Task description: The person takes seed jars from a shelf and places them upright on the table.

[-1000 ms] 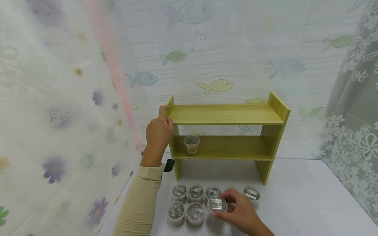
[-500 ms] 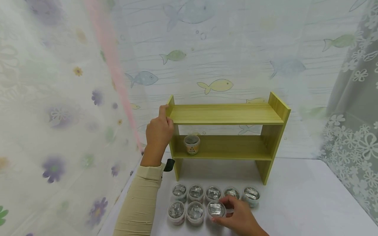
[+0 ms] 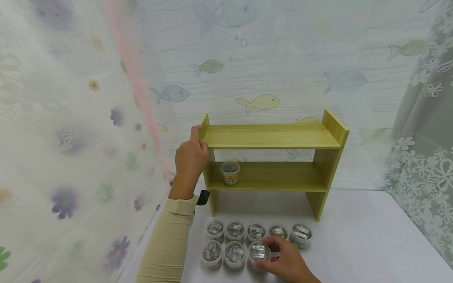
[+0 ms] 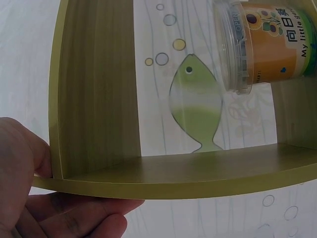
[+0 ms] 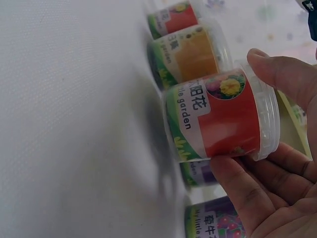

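Observation:
At the upper left end of a yellow-green wooden shelf [image 3: 270, 136], my left hand [image 3: 191, 159] grips the corner, its index finger pointing up along the side panel. In the left wrist view, the thumb and fingers of this hand [image 4: 74, 213] lie on either side of a board edge. My right hand [image 3: 288, 257] pinches a clear-lidded plastic tub [image 3: 259, 251] by its sides, at the right end of the front row. Its red label [image 5: 230, 116] with a flower picture shows in the right wrist view. The tub appears upright on the table.
Several similar tubs stand before the shelf, including a back-row tub [image 3: 301, 236] at the right and a front-row tub [image 3: 234, 254] beside the held one. An orange-labelled tub [image 3: 230, 173] stands on the middle board, at left. A white cloth [image 3: 371, 232] covers the table.
My right hand has lowered the tub slightly and brought it nearer, into line with the front row. My left hand stays at the shelf corner.

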`<state>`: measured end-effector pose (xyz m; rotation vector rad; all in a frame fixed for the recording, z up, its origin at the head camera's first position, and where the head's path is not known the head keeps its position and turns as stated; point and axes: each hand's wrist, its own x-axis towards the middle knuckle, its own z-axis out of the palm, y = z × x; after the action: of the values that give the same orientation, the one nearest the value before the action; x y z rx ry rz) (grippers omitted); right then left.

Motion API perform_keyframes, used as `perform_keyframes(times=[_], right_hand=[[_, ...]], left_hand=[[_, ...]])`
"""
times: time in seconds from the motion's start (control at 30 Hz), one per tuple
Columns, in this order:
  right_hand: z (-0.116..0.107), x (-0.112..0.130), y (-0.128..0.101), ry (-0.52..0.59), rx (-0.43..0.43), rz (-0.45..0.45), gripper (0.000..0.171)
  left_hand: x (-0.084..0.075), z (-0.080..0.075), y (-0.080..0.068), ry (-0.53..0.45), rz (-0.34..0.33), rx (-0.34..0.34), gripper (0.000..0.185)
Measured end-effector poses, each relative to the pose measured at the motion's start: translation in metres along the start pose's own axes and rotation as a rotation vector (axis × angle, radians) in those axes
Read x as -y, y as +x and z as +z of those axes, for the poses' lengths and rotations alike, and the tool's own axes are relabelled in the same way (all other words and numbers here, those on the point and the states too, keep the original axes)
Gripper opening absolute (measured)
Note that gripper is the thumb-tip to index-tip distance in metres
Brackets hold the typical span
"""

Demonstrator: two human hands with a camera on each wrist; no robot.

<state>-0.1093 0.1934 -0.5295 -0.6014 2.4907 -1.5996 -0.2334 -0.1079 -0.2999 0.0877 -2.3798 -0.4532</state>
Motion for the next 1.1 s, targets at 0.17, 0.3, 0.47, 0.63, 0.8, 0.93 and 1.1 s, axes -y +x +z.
perform_keyframes(times=[0.17,0.3,0.47,0.63,0.8,0.93,1.1], right_hand=[[0.002,-0.002,0.0,-0.009,0.005,0.015,0.064],[0.003,-0.003,0.001,-0.014,0.012,0.027,0.065],[0.004,-0.005,0.001,-0.01,0.016,0.032,0.064],[0.005,-0.006,0.001,0.008,0.025,0.055,0.064],[0.006,-0.006,0.002,0.02,0.029,0.064,0.066],[0.006,-0.008,0.002,0.013,0.029,0.029,0.066],[0.006,-0.01,0.001,-0.003,0.026,-0.018,0.067]], left_hand=[[0.0,-0.001,0.0,0.002,0.0,0.004,0.046],[0.0,-0.001,0.0,0.0,0.002,0.002,0.046],[0.0,-0.001,0.0,-0.004,0.007,-0.008,0.045],[0.001,0.0,-0.001,-0.005,0.012,-0.013,0.045],[0.001,0.0,-0.001,-0.006,0.015,-0.015,0.045],[0.001,0.0,-0.001,-0.006,0.014,-0.016,0.045],[0.001,0.001,0.0,-0.003,0.007,-0.004,0.045]])
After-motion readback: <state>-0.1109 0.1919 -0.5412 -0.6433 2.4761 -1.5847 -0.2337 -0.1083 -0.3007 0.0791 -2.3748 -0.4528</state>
